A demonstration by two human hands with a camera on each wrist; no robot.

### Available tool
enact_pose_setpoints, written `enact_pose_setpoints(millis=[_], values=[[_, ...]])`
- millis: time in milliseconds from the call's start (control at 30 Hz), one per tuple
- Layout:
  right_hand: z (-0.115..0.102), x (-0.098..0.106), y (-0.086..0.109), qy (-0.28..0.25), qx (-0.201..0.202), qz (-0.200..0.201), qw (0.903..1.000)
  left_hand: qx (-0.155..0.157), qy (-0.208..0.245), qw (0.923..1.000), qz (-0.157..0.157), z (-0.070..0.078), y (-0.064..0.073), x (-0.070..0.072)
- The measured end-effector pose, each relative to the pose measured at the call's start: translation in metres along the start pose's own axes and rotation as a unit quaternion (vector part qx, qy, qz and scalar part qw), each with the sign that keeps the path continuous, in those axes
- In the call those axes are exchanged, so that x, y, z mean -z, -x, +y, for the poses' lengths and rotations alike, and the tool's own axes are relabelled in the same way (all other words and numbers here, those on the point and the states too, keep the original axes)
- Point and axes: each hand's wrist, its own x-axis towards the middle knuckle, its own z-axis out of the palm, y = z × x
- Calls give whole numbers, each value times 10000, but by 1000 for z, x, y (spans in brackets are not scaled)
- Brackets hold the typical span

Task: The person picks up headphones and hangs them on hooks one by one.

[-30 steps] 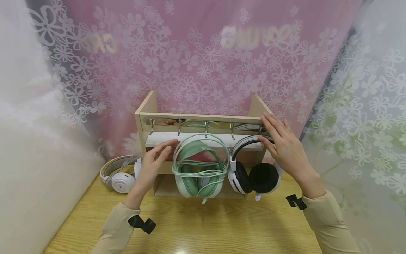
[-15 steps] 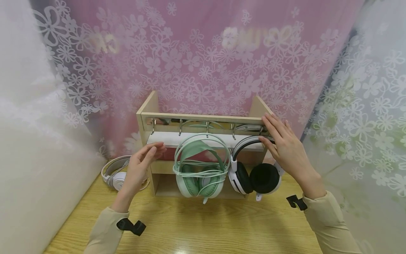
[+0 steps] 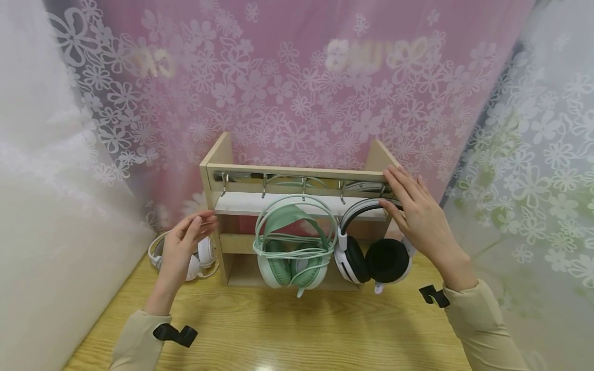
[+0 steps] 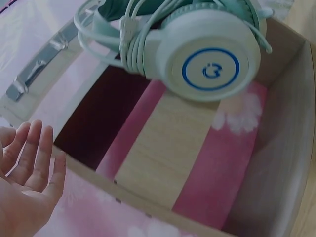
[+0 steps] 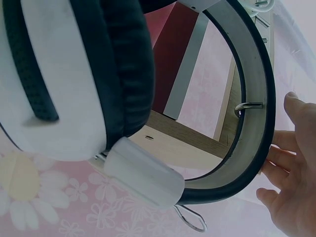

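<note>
A wooden rack point(image 3: 297, 170) with a row of metal hooks point(image 3: 264, 186) stands on the table. Mint-green headphones point(image 3: 278, 269), their cable wound round them, hang at its middle. At the right end hang black-and-white headphones point(image 3: 386, 260), their band over a hook point(image 5: 249, 105) in the right wrist view. My right hand point(image 3: 419, 221) rests with extended fingers on the rack's top right corner, beside that headband. My left hand point(image 3: 178, 250), holding nothing and with fingers loosely bent, is by the rack's left side. It partly hides white headphones point(image 3: 205, 251) on the table.
The wood-grain table point(image 3: 287, 330) extends in front of the rack. Behind hangs a pink flowered curtain point(image 3: 297, 93). A pale sheet point(image 3: 55, 221) closes off the left side, and a flowered one point(image 3: 538, 216) the right.
My left hand has moved left and slightly down, away from the green headphones to beside the rack's left panel. The right hand and the hanging headphones have stayed in place.
</note>
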Motion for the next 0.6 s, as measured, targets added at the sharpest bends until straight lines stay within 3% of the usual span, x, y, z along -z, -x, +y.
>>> enact_pose_setpoints(millis=[233,600], values=[[-1,0,0,-79,5,26,10000,49,-80,9991,409,-7,2,16],[-1,0,0,-25,-16,-9,10000,-164,-332,9973,635,-22,4,37]])
